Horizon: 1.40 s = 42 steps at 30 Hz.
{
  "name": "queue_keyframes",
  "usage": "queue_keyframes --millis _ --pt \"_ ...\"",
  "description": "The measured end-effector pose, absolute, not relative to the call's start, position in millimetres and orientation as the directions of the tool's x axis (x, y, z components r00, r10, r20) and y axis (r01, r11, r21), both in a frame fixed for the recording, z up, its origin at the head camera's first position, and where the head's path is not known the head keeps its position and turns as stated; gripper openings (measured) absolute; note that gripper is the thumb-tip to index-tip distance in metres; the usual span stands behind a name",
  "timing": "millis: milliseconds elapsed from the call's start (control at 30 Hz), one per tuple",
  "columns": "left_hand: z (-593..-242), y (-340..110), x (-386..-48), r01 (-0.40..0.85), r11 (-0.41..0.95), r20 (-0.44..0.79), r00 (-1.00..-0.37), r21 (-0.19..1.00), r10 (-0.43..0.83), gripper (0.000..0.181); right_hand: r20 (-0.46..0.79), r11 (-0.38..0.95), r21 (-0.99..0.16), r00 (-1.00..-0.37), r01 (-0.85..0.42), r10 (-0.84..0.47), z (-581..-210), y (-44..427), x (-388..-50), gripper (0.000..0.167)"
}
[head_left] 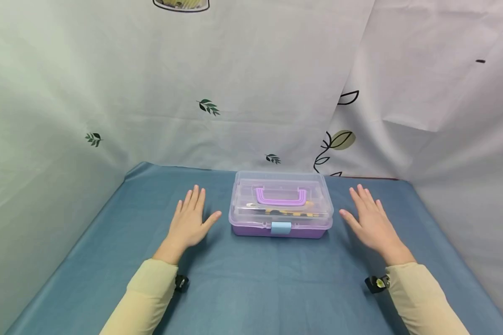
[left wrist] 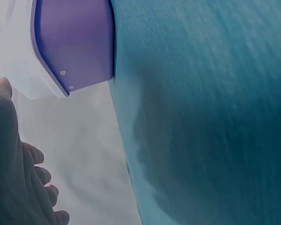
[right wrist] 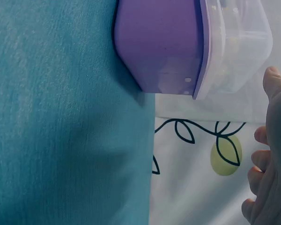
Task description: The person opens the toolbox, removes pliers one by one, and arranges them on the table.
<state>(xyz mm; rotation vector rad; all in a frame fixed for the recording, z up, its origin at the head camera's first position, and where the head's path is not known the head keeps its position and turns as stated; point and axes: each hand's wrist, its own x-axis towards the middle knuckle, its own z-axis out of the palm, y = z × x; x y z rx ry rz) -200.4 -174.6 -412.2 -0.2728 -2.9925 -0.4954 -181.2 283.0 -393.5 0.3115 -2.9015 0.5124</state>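
Observation:
A storage box [head_left: 251, 231] with a purple base, a clear lid [head_left: 243, 193] and a purple handle [head_left: 282, 202] stands closed near the back of the table. A light blue latch [head_left: 281, 228] sits at the middle of its front. Through the lid some yellow and black items show, too blurred to name. My left hand [head_left: 188, 225] is to the left of the box, fingers straight and thumb spread, apart from it. On the other side my right hand [head_left: 374, 226] is held the same way, also apart from the box. Both hands hold nothing.
Blue cloth [head_left: 251, 288] covers the table. Behind and on both sides hangs a pale curtain [head_left: 251, 70] printed with leaves, close behind the box. Each wrist carries a small black camera, the left one [head_left: 182, 283] and the right one [head_left: 375, 284].

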Motion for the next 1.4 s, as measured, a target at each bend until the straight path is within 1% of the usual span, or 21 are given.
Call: queue_keyframes --millis 300,500,767,933,1167,1400 --pt "-409.7 -167.6 -203.0 0.206 0.914 0.142 -0.976 0.348 0.166 0.089 0.214 0.862 -0.43 -0.958 -0.269 -0.192 -387.2 271.7 -181.9 0.071" --pt "-408.5 -160.8 -205.4 0.213 0.889 0.143 -0.975 0.404 0.169 0.088 0.206 0.824 -0.497 -0.96 -0.271 -0.191 -382.8 267.6 -180.7 0.068" --pt "-406.8 -152.5 -206.5 0.224 0.85 0.154 -0.973 0.476 0.17 0.084 0.239 0.798 -0.528 -0.953 -0.289 -0.187 -381.7 261.5 -179.0 0.063" --pt "-406.5 -146.6 -207.2 0.213 0.826 0.137 -0.977 0.522 0.165 0.084 0.238 0.793 -0.543 -0.956 -0.278 -0.172 -380.1 257.6 -177.2 0.061" --pt "-410.7 -141.1 -210.5 0.226 0.781 0.155 -0.974 0.582 0.167 0.083 0.222 0.782 -0.565 -0.961 -0.262 -0.161 -377.1 253.4 -174.5 0.06" --pt "-408.6 -137.0 -212.1 0.181 0.717 0.113 -0.983 0.673 0.142 0.079 0.222 0.755 -0.605 -0.964 -0.255 -0.147 -373.2 249.2 -171.4 0.059"
